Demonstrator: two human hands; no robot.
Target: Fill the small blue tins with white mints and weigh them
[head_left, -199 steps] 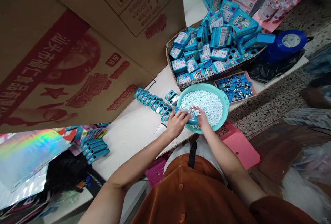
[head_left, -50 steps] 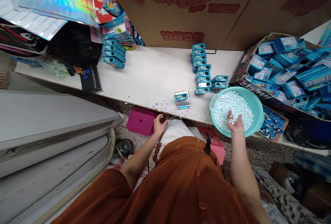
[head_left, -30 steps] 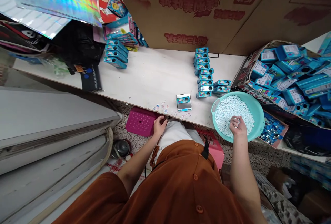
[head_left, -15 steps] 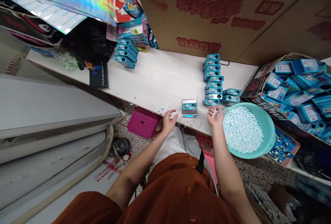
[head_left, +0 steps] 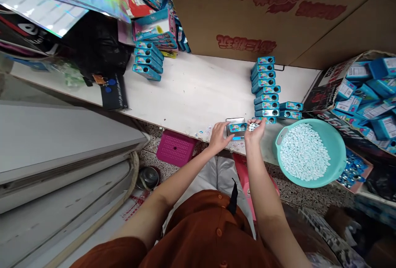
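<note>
A small blue tin [head_left: 237,127] is over the digital scale [head_left: 237,138], its right end reaching a little past the scale's edge. My left hand [head_left: 219,139] has its fingers and thumb around the tin's left end. Close to its right end is my right hand [head_left: 255,134], cupped palm up around several small white candies [head_left: 253,126]. Behind my right hand, a row of similar blue tins [head_left: 267,98] runs back across the table. A turquoise basin [head_left: 339,152] to the right holds many of the same pale candies.
Two more tins [head_left: 291,114] stand beside the row. At the right is a carton of blue tins [head_left: 371,99], with a tray of shiny blue pieces [head_left: 352,169] below it. Another tin group [head_left: 147,62] stands back left. A large cardboard box [head_left: 241,16] borders the table [head_left: 192,90].
My left hand has moved right to the tin, which has shifted slightly right over the scale. My right hand has turned palm up and come closer to the tin. The view has shifted.
</note>
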